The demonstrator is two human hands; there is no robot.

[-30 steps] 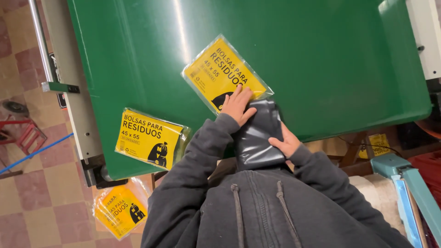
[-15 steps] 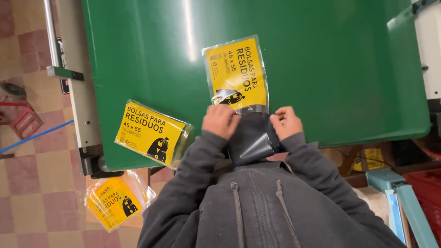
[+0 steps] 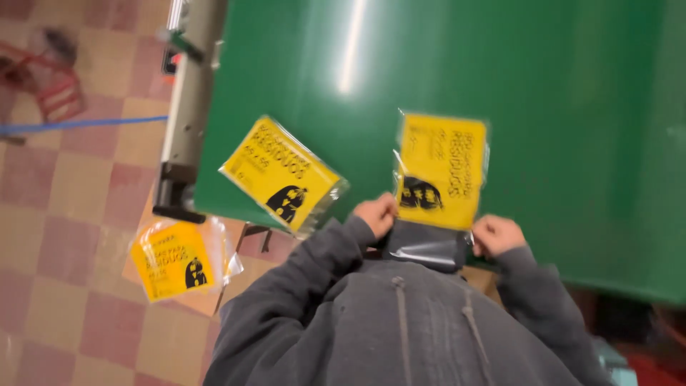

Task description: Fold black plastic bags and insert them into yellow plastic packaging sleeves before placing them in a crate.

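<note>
A clear packet with a yellow label (image 3: 441, 170) lies on the green table (image 3: 572, 107) just in front of me. A dark folded plastic bundle (image 3: 426, 245) sticks out of its near end. My left hand (image 3: 376, 214) pinches the packet's near left corner. My right hand (image 3: 496, 234) grips the near right corner beside the dark bundle. Both grey sleeves reach up from the bottom of the view.
A second yellow-labelled packet (image 3: 282, 175) lies tilted on the table's near left edge, partly overhanging. A third packet (image 3: 175, 259) rests lower down at the left, over the checkered floor. A grey metal rail (image 3: 187, 107) runs along the table's left side.
The packet has turned from tilted to nearly square with me. My hands have moved from its middle out to its two near corners. The view has shifted to the left.
</note>
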